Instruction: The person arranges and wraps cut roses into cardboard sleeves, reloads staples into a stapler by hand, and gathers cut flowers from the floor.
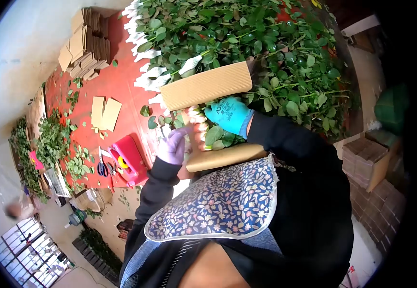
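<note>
My left hand [172,148], in a light purple glove, is just left of a row of pale pink roses [200,128]. Its fingers are drawn together and slightly blurred; what they hold, if anything, I cannot make out. At the upper roses is my right hand [228,115] in a teal glove, its fingers curled in against a rose head [197,115]. The roses lie with green leaves [214,136] between two flaps of corrugated cardboard, an upper flap [206,85] and a lower flap [225,157] near my apron.
Leafy rose stems [247,38] with white foam sleeves [146,72] cover the back of the red table [124,91]. Left are stacked cardboard pieces [86,48], two loose cards [105,113], a pink tape dispenser [128,159] and scissors [103,168]. Cartons [367,161] stand at right.
</note>
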Demonstrator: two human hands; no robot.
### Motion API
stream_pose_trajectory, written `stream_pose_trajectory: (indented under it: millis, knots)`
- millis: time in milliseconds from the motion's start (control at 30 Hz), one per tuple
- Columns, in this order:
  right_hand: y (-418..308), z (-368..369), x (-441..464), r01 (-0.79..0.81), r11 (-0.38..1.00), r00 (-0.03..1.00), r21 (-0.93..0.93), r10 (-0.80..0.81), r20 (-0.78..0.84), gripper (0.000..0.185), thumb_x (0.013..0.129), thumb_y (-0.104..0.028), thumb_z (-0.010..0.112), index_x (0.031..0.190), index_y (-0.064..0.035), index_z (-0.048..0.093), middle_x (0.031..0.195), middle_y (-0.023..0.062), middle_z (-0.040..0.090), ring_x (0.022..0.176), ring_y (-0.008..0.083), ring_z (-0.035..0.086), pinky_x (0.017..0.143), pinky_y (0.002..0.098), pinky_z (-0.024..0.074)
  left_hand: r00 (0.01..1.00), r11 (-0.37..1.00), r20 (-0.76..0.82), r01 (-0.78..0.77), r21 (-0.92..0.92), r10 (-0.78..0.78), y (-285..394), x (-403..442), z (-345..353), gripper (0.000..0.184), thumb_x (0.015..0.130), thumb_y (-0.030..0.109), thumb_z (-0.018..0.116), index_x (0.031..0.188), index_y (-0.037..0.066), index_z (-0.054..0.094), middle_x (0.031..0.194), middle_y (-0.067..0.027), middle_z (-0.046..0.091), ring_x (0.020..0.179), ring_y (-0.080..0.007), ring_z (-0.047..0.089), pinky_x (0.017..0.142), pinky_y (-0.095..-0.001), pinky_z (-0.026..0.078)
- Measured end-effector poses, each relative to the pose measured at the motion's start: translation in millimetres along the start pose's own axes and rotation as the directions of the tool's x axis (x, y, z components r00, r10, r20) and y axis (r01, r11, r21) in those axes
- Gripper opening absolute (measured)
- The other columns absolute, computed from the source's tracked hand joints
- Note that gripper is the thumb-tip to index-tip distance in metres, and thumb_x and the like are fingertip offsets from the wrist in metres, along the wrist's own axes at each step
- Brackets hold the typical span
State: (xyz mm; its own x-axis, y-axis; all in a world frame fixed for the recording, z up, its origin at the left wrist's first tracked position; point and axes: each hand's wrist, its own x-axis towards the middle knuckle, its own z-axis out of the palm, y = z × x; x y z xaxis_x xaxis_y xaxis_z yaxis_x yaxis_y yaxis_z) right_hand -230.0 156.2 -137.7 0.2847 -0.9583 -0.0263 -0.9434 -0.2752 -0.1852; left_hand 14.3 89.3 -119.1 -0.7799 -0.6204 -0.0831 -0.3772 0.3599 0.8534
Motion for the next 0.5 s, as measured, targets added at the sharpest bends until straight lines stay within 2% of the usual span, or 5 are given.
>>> stream_pose_trajectory:
  millis: [100, 167, 200, 367, 500]
  knots:
    - [0.6, -3.4, 1.3, 0.023, 0.999, 1.000, -0.036, -0.023, 0.009, 0.011, 0.084, -0.014, 0.055, 0.086, -0.0085, 0.063, 0.074, 0.0084, 0.066, 0.066, 0.0265, 0.068, 0.052, 0.0440, 0.0500, 0.997, 0.990, -0.021, -0.074, 0.116, 0.077, 7.9, -7.0, -6.3, 0.037, 0.080, -0.010, 0.052, 0.111, 0.005, 0.065, 0.112, -0.0166, 0.067, 0.096, -0.0315, 0.068, 0.081, -0.0339, 0.056]
    - [1.2, 2.6, 0.4, 0.020, 0.995, 0.999, -0.102, -0.022, -0.025, 0.008, 0.084, -0.016, 0.055, 0.085, -0.0104, 0.060, 0.073, 0.0058, 0.063, 0.065, 0.0241, 0.066, 0.051, 0.0434, 0.0483, 0.962, 0.901, 0.106, -0.271, 0.340, 0.250, 37.9, 5.2, -6.9, 0.038, 0.078, -0.006, 0.058, 0.113, 0.007, 0.065, 0.114, -0.0142, 0.067, 0.095, -0.0283, 0.070, 0.077, -0.0336, 0.058]
    - [1.3, 2.4, 0.3, 0.034, 0.994, 0.999, -0.101, -0.036, -0.021, 0.008, 0.084, -0.016, 0.055, 0.085, -0.0104, 0.060, 0.073, 0.0058, 0.063, 0.065, 0.0241, 0.066, 0.051, 0.0434, 0.0483, 0.972, 0.921, 0.117, -0.232, 0.313, 0.205, 45.2, 10.7, -0.7, 0.031, 0.084, 0.001, 0.059, 0.113, 0.009, 0.068, 0.114, -0.0082, 0.069, 0.096, -0.0266, 0.069, 0.077, -0.0346, 0.058]
    - [0.2, -3.1, -0.6, -0.038, 0.992, 0.997, -0.123, 0.045, 0.058, 0.018, 0.083, -0.019, 0.056, 0.098, -0.0095, 0.060, 0.079, 0.0059, 0.064, 0.070, 0.0231, 0.066, 0.051, 0.0428, 0.0494, 0.969, 0.826, 0.215, -0.221, 0.518, 0.124, 16.7, 22.7, 24.9, 0.039, 0.085, 0.009, 0.062, 0.124, 0.008, 0.060, 0.127, -0.0120, 0.061, 0.091, -0.0297, 0.069, 0.078, -0.0368, 0.057]
    - [-4.2, -20.8, -3.4, -0.132, 0.983, 0.978, -0.128, 0.150, 0.146, 0.028, 0.085, -0.024, 0.058, 0.108, -0.0095, 0.059, 0.081, 0.0077, 0.063, 0.068, 0.0241, 0.066, 0.048, 0.0429, 0.0484, 0.977, 0.866, 0.209, -0.143, 0.479, 0.045, 31.3, 22.4, 23.3, 0.043, 0.085, 0.010, 0.062, 0.128, 0.007, 0.056, 0.129, -0.0138, 0.058, 0.089, -0.0322, 0.068, 0.079, -0.0391, 0.056]
